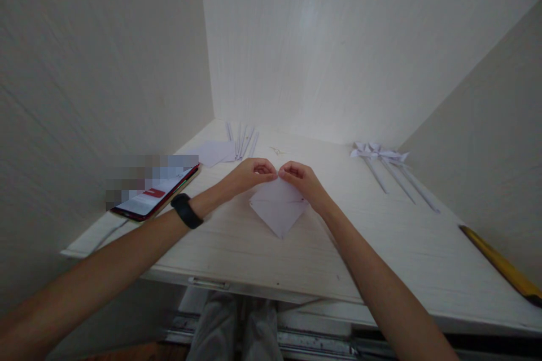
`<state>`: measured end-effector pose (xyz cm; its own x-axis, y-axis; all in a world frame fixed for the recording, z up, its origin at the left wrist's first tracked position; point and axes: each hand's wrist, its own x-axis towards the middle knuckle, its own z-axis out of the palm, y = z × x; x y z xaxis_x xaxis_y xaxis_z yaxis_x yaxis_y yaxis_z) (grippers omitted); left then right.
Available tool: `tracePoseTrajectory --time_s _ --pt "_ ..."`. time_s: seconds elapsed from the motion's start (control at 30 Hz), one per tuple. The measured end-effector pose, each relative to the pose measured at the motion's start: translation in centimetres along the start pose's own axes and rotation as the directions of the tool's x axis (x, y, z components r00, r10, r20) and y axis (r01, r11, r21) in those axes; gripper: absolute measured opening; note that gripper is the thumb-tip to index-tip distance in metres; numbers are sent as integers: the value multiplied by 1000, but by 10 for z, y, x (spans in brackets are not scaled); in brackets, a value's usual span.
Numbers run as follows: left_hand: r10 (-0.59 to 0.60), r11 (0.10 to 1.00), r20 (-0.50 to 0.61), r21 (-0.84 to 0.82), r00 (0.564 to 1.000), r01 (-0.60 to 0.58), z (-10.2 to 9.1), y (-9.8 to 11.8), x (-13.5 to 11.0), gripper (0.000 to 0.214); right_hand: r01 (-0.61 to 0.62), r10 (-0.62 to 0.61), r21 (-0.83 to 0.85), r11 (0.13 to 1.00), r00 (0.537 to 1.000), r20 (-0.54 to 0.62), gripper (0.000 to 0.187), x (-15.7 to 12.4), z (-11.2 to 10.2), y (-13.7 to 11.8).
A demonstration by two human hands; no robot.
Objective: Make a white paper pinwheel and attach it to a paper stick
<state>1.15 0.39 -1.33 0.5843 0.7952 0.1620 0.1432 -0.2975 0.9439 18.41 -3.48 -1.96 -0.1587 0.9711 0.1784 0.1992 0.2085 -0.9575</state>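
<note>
Pale grained walls on three sides of white desk; brown floor below; dim light.

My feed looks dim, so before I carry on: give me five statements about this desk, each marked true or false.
The left hand and right hand are at the far corner of the paper. True.
The wristband is worn on the right. False: on the left.
The phone is on the left side of the desk. True.
The pinwheels lie left of the paper. False: to its right.
The yellow object is at the right. True.
</note>
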Motion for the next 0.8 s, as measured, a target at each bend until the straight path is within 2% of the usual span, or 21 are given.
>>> tracePoseTrajectory --time_s 0.43,0.8 --pt "-28 999 0 30 1000 28 0 6 -1 10 -58 58 -92 994 998 3 25 -4 -1 -4" --pt "-28 999 10 47 1000 28 1 7 -1 10 20 -20 -106 994 1000 -1 26 -1 -1 2"
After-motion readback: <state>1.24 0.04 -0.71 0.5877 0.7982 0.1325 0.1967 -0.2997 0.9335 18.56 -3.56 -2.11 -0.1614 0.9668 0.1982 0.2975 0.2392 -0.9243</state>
